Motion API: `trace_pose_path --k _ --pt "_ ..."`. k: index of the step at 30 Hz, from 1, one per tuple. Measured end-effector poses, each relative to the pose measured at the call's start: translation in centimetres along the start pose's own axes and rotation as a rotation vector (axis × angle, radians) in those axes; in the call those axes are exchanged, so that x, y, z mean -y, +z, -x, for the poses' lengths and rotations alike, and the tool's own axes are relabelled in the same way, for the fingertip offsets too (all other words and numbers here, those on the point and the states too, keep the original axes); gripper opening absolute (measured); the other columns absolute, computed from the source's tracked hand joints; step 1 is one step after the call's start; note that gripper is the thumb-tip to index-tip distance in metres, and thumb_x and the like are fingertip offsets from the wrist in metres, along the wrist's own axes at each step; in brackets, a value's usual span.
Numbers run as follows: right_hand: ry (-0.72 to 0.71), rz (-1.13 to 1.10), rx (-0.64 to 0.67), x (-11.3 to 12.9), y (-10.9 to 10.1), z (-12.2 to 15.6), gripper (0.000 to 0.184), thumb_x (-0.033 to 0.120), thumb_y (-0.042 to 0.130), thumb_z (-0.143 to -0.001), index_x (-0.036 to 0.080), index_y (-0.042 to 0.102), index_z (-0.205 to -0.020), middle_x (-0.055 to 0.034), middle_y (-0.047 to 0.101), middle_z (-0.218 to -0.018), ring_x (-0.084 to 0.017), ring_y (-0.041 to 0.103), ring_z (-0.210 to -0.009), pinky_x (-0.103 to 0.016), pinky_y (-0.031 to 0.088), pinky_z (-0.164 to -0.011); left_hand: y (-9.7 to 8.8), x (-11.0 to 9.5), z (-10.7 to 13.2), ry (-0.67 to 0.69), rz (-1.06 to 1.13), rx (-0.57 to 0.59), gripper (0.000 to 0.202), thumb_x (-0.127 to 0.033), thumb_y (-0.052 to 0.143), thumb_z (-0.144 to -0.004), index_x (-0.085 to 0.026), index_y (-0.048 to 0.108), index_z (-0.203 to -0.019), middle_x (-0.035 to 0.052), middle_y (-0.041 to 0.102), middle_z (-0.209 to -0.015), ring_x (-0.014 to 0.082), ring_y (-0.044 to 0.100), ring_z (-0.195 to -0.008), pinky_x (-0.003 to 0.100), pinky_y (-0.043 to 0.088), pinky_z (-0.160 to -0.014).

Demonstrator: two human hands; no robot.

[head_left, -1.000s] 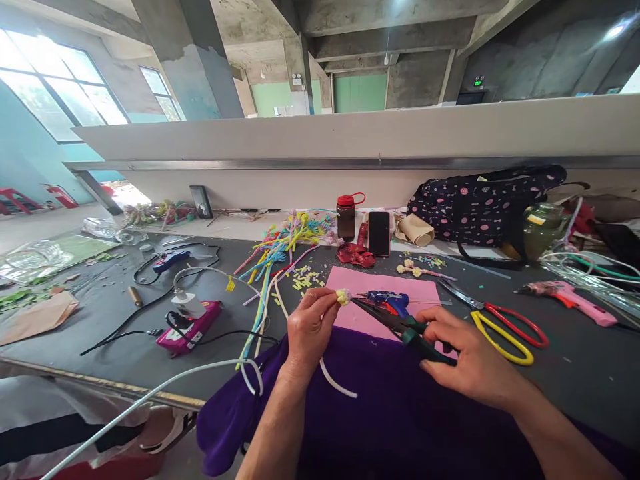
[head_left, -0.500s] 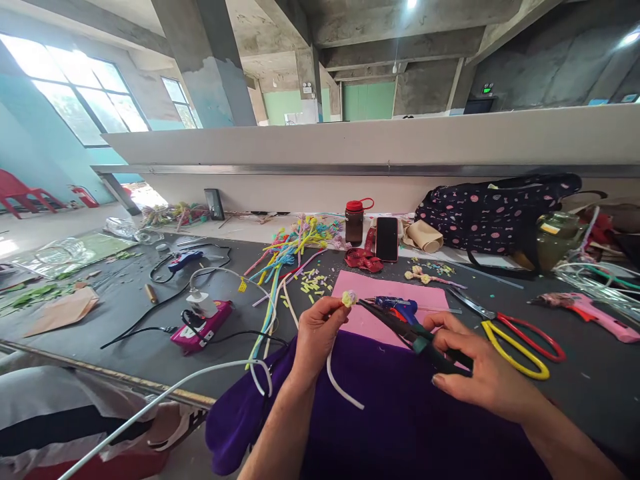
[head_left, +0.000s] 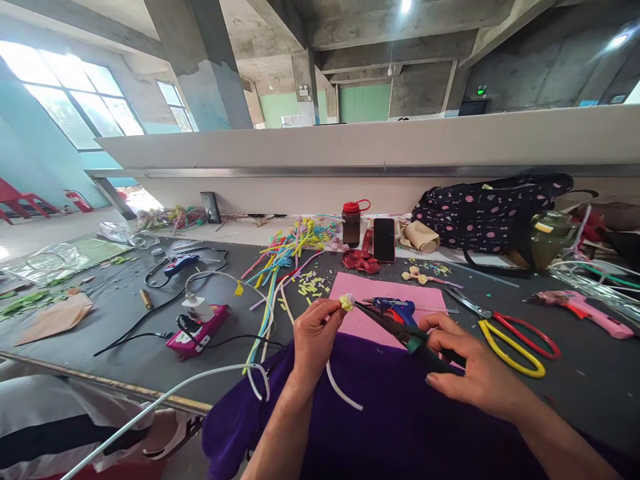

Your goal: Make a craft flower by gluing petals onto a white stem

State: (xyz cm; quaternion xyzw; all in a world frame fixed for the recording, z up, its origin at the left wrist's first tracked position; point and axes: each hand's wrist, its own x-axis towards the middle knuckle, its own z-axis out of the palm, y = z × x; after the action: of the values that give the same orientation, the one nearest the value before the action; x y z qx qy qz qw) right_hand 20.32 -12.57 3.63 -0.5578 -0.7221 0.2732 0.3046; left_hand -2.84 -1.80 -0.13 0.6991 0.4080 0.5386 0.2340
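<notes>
My left hand [head_left: 316, 333] pinches a small yellow and pale lilac flower-like piece [head_left: 346, 303] between thumb and fingertips. A white cord [head_left: 343, 390] hangs below that hand. My right hand [head_left: 465, 363] is wrapped round the dark green handles of a pair of long-nose pliers [head_left: 400, 327]. The pliers' tips point left and reach close to the flower piece; whether they touch it I cannot tell. Beneath them lies a pink sheet [head_left: 350, 287], with a blue glue gun [head_left: 395, 307] on it. Scissors [head_left: 520, 343] with red and yellow handles rest right of my right hand.
A magenta power strip [head_left: 197, 330] with cables sits at the left. Colourful cords [head_left: 280, 260] and cut yellow-green bits [head_left: 311, 285] lie behind my left hand. Along the back stand a bottle [head_left: 351, 227], a phone [head_left: 384, 240] and a patterned bag [head_left: 465, 217]. A pink glue gun [head_left: 585, 310] is at the right.
The view has shifted slightly. Both hands keep their holds on the flower piece and the pliers, with the pliers' tips still near the piece.
</notes>
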Motion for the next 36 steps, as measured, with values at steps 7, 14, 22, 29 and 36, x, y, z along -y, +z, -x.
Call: trace_pose_path --k 7,14,22,29,36 --pt "-0.009 -0.005 -0.004 -0.4 0.0 0.0 0.015 0.016 0.060 -0.068 0.020 0.045 -0.069 -0.0034 0.045 -0.113 -0.024 0.046 -0.107 -0.034 0.037 -0.089 0.0 0.3 0.0 0.088 -0.112 -0.046 0.011 -0.024 0.060 -0.078 -0.021 0.070 -0.079 0.0018 0.065 -0.076 0.0126 0.059 -0.070 0.022 0.044 -0.063" --pt "-0.008 -0.020 -0.006 0.0 -0.1 0.0 0.014 0.016 0.059 -0.069 0.020 0.046 -0.069 -0.0040 0.047 -0.110 -0.024 0.048 -0.104 -0.036 0.038 -0.089 -0.1 0.3 0.1 0.124 -0.161 -0.075 0.011 -0.026 0.059 -0.078 -0.023 0.070 -0.079 0.0023 0.066 -0.078 0.0136 0.061 -0.072 0.023 0.046 -0.066" --pt "0.003 -0.009 0.008 0.1 -0.2 -0.2 0.016 0.015 0.059 -0.069 0.020 0.044 -0.068 -0.0034 0.047 -0.109 -0.022 0.050 -0.100 -0.032 0.040 -0.083 -0.1 0.3 0.1 0.136 -0.166 -0.083 0.011 -0.024 0.060 -0.078 -0.023 0.071 -0.081 0.0022 0.066 -0.079 0.0137 0.061 -0.073 0.023 0.045 -0.066" --pt "-0.017 -0.011 -0.008 -0.1 -0.1 -0.1 0.014 0.017 0.059 -0.070 0.020 0.045 -0.068 -0.0043 0.050 -0.107 -0.023 0.051 -0.100 -0.033 0.041 -0.084 -0.1 0.4 0.0 0.128 -0.177 -0.079 0.011 -0.026 0.060 -0.078 -0.023 0.071 -0.080 0.0022 0.066 -0.079 0.0138 0.061 -0.072 0.023 0.046 -0.067" --pt "-0.020 0.073 -0.034 -1.2 0.0 -0.2 0.013 0.017 0.060 -0.067 0.020 0.048 -0.066 -0.0036 0.052 -0.111 -0.024 0.051 -0.103 -0.034 0.040 -0.087 -0.2 0.4 -0.1 0.152 -0.221 -0.068 0.013 -0.026 0.058 -0.079 -0.025 0.071 -0.084 0.0020 0.067 -0.080 0.0141 0.062 -0.075 0.023 0.047 -0.069"
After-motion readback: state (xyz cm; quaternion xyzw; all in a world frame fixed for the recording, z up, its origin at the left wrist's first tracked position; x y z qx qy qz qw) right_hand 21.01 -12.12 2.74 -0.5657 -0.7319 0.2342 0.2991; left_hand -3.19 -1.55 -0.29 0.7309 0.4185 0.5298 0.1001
